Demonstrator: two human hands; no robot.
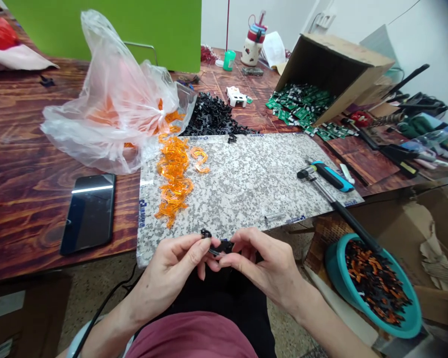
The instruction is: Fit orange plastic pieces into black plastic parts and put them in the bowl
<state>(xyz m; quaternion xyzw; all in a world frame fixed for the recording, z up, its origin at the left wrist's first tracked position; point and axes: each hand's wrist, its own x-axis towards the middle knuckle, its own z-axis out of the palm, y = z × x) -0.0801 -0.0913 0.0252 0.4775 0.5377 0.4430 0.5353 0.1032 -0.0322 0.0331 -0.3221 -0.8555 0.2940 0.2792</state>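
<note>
Between my two hands, just off the front edge of the speckled board [231, 199], is a small black plastic part [217, 247]. My left hand [184, 258] pinches its left end between thumb and fingers. At the other end, the thumb and fingers of my right hand [265, 256] close on the same part. My fingers hide much of its shape. Beyond my left hand, a row of orange clear plastic pieces [173, 174] lies along the board's left side, with a few loose orange pieces [199, 160] beside it. A heap of black parts [212, 117] lies behind the board.
A plastic bag [108, 119] with orange pieces and a phone [89, 211] are on the left. On the right lie a hammer [339, 209], a blue cutter [332, 176] and a metal tube [274, 216]. Green circuit boards [298, 104] spill from a carton [343, 54]. A teal tub [343, 283] stands below.
</note>
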